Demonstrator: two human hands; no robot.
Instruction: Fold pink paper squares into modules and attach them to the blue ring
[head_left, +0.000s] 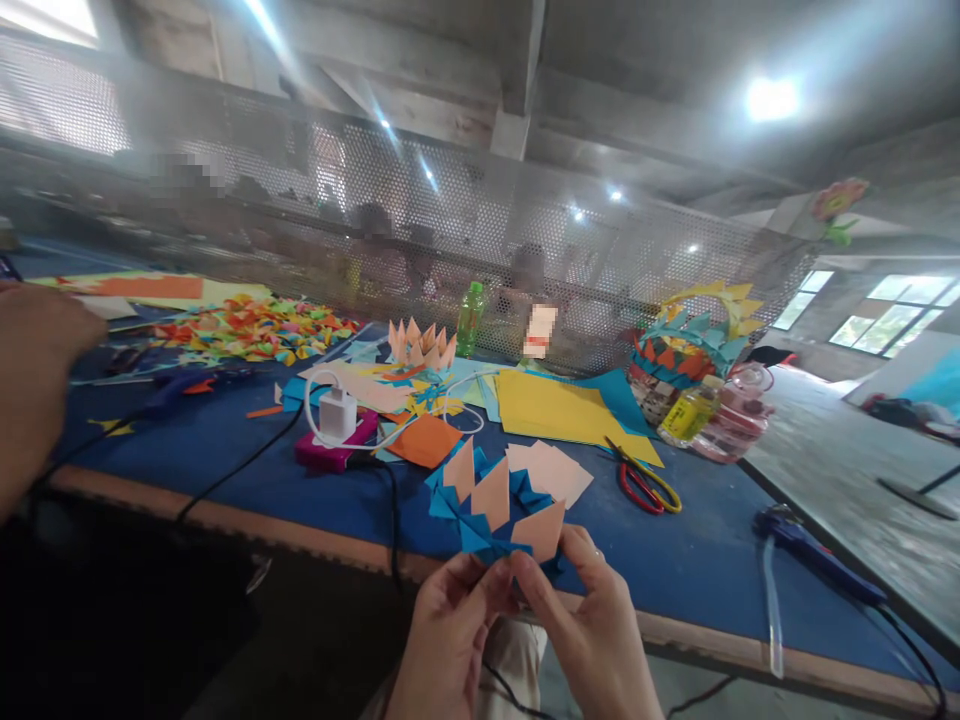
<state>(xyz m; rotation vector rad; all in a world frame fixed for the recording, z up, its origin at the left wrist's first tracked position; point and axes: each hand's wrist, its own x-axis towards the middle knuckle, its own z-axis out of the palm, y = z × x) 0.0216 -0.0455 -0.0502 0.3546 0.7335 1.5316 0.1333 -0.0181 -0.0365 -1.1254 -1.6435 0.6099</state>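
Both my hands hold a ring of folded paper [491,497], blue with pale peach pointed petals, at the table's front edge. My left hand [457,610] pinches its near blue side between thumb and fingers. Close beside it, my right hand [581,590] grips the same near side, its thumb by a peach petal. The two thumbs almost meet. Behind the ring lie peach paper squares [559,472] and an orange paper square [424,441]. Fingertips under the ring are partly hidden.
Scissors [645,485] and a glue gun [817,560] lie to the right. A magenta power strip [330,452] with cables is at left. Yellow sheets [570,405], a green bottle [470,320] and a paper basket [667,360] stand farther back. Another person's arm [37,380] reaches in from the left.
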